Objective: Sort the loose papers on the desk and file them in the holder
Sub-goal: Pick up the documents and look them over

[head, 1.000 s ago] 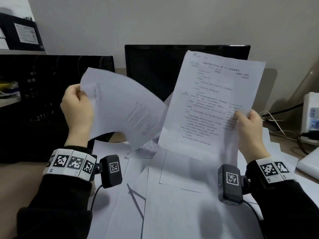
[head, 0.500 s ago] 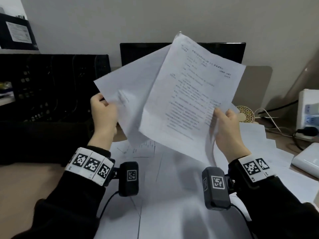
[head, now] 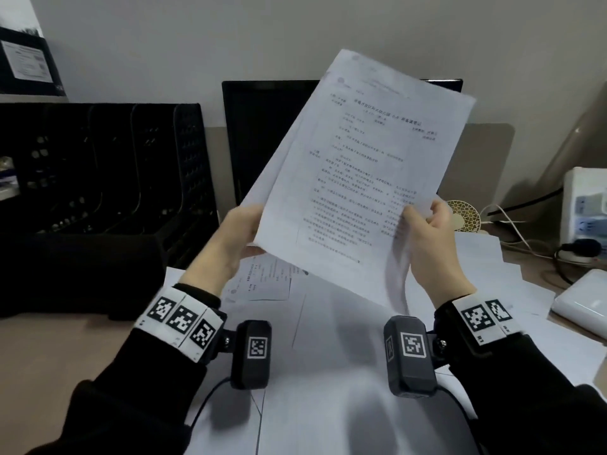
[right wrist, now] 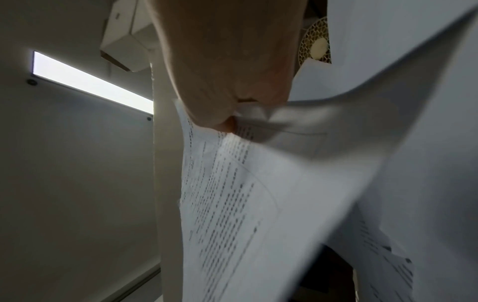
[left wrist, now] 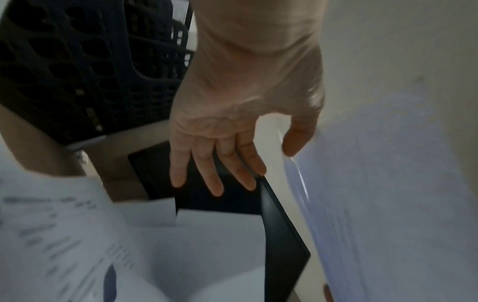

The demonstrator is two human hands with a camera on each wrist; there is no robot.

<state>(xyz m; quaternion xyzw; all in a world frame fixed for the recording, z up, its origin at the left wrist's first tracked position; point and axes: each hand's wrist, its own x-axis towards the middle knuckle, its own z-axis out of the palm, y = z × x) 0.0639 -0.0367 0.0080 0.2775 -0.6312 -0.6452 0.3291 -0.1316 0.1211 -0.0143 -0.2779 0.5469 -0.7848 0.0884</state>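
Two white sheets (head: pixel 361 178) are held up over the desk, the printed one in front and the other behind it. My right hand (head: pixel 417 221) pinches their right edge, and in the right wrist view its thumb (right wrist: pixel 220 114) presses on the printed sheet (right wrist: pixel 258 194). My left hand (head: pixel 249 231) is at the sheets' left edge. The left wrist view shows that hand (left wrist: pixel 254 169) with fingers straight and spread, only the thumb touching the paper's edge (left wrist: pixel 388 183). The black perforated file holder (head: pixel 131 169) stands at the back left. Loose papers (head: pixel 328 356) cover the desk below.
A black monitor (head: pixel 262 133) stands behind the raised sheets. At the right are a small round fan (head: pixel 464 215), a white power strip (head: pixel 584 211) with cables, and a white box (head: pixel 581 303). Bare desk (head: pixel 49 372) lies in front of the holder.
My left hand has carried its sheet to the right and behind the printed sheet, so the two now overlap. The left hand's fingers have straightened off the paper. Both hands are closer together.
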